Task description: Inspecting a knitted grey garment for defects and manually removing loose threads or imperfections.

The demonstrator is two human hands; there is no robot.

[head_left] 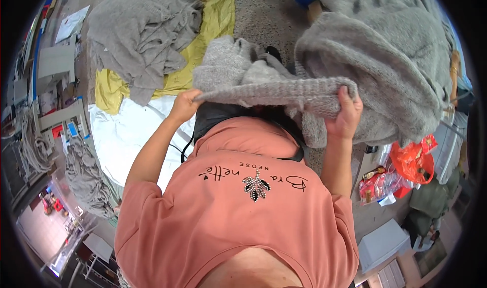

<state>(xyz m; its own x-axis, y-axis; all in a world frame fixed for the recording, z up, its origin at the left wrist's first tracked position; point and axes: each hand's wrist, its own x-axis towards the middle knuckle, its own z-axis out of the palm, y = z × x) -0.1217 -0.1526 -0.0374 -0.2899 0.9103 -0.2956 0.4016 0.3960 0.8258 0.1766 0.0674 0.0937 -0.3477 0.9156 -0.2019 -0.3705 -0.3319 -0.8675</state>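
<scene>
A grey knitted garment (274, 91) is stretched sideways in front of my body, its ribbed band pulled nearly straight. My left hand (185, 105) pinches the band's narrow left end. At the other end my right hand (346, 114) grips the knit, thumb on top and fingers partly hidden. More of the same grey knit bunches up beyond the band, over my lap. Just past my right hand rises a large heap of grey knitwear (375, 70); I cannot tell whether it joins the piece I hold.
Another grey knit pile (147, 32) lies on a yellow sheet (218, 14) at the far left. White sheeting (132, 141) spreads beside my left arm. Red plastic bags (413, 161) sit at the right. More grey knits (89, 176) lie further left.
</scene>
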